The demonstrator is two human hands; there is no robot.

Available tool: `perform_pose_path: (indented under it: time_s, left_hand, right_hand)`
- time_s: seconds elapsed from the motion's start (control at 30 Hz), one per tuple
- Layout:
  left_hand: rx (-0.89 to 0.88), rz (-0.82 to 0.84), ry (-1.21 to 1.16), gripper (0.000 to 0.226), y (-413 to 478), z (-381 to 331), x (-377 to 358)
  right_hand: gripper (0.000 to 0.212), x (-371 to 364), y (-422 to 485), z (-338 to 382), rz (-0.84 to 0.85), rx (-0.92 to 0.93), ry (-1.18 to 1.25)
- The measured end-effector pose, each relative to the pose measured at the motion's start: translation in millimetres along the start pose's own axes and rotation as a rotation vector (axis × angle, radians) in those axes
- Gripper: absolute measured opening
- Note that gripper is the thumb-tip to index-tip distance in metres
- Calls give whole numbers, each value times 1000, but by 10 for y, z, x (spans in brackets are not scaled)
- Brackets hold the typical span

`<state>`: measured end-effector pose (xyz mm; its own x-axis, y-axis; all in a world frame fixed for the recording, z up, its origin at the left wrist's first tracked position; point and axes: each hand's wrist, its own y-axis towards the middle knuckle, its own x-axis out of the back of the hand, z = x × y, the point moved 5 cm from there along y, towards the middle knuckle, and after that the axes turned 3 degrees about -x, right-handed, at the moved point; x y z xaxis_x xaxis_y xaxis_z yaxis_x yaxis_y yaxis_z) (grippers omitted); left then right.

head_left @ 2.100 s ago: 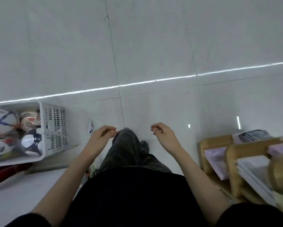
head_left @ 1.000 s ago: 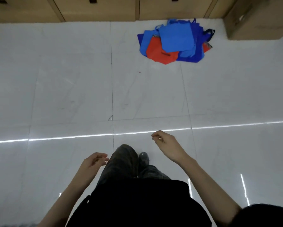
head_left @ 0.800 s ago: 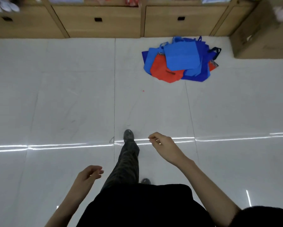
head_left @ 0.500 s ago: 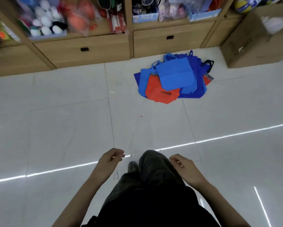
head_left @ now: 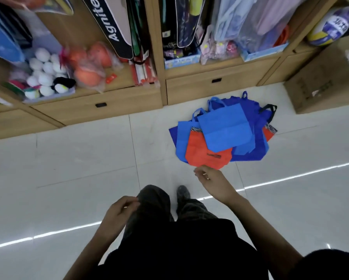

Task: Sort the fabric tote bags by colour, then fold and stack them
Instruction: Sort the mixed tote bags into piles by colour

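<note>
Pile of bags (head_left: 226,132) just ahead, red bag (head_left: 200,154) nearest the right hand (head_left: 213,183); left hand (head_left: 118,214) farther back; both loosely curled, holding nothing.

Person seen from above: black short-sleeved top (head_left: 179,249), bare forearms (head_left: 256,219), dark grey trousers (head_left: 151,201), one dark grey shoe (head_left: 182,191) visible.

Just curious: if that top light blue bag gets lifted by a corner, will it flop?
Probably flops: the light blue bag looks like thin, creased fabric lying flat. Likely light, since it is so thin. Pulling it might shift the red bag underneath.
</note>
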<state>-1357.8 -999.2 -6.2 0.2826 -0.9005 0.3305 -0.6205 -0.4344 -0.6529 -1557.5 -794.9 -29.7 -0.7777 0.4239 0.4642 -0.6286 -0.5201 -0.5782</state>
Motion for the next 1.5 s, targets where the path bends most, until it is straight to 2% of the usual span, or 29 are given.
perform_pose_path:
  time_s: [0.07, 0.2, 0.33, 0.53, 0.7, 0.9, 1.0, 1.2, 1.3, 1.37, 1.43, 1.5]
  left_hand:
    - [5, -3, 26, 21, 362, -196, 283]
    - [3, 67, 162, 23, 1416, -702, 731]
    - [-133, 264, 364, 19, 2625, -1569, 828]
    - [-294, 544, 511, 12, 3829, -2881, 385]
    - [-362, 726, 630, 17, 4359, -3335, -220]
    - [-275, 843, 749, 3, 5383, -2764, -1039]
    - [-250, 899, 847, 16, 6048, -2247, -1615]
    - [-322, 991, 1004, 14, 7505, -1182, -2956]
    - [-360, 966, 964, 9, 8173, -718, -3614]
    - [-355, 915, 900, 26, 8535, -450, -3975]
    - [-270, 840, 799, 45, 8848, -201, -4232]
    - [-186, 812, 691, 48, 9094, 25, -4431]
  right_hand:
    - [19, 148, 496, 392, -15, 45, 11]
    - [19, 324, 1346, 850, -68, 46, 42]
    - [23, 371, 1921, 825, -169, -147, 187]
    - [17, 250, 1984, 576, -289, -467, 411]
    - [23, 175, 2087, 411, -337, -626, 493]
    - [24, 264, 3011, -340, -472, -715, 686]
    - [24, 231, 3646, -1033, -540, -732, 720]
    - [25, -152, 4909, -2719, -627, -771, 659]
    - [26, -486, 5342, -3540, -727, -818, 664]
    - [26, -693, 5522, -4053, -838, -873, 710]
    - [29, -865, 5626, -4576, -983, -953, 754]
    - [38, -944, 5679, -5038, -1145, -1029, 830]
